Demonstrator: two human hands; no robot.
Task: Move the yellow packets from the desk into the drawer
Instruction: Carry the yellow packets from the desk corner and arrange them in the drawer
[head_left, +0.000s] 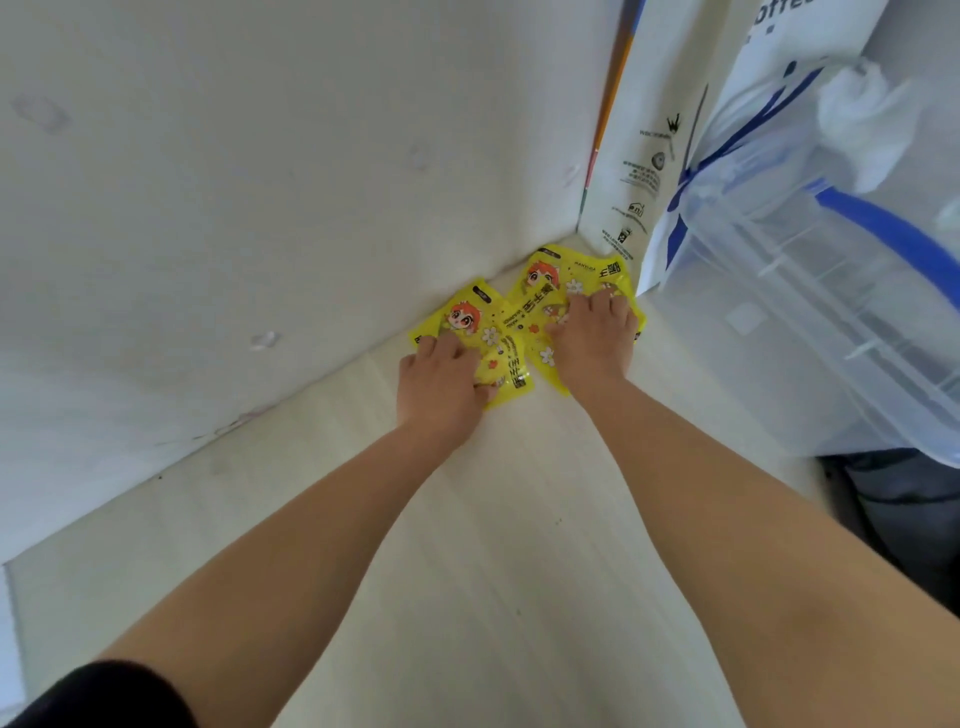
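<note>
Several yellow packets (511, 317) with a cartoon face and white flowers lie overlapping on the pale desk (467, 545), pushed into the corner by the white wall. My left hand (441, 379) lies on the left packet, fingers curled over its near edge and thumb at its right side. My right hand (597, 338) lies on the right packets with fingers bent down onto them. No drawer is in view.
A white paper bag (639, 171) with printed logos stands against the wall right behind the packets. A clear plastic box with blue handles (810, 291) fills the right side. Dark fabric (893, 509) shows below it.
</note>
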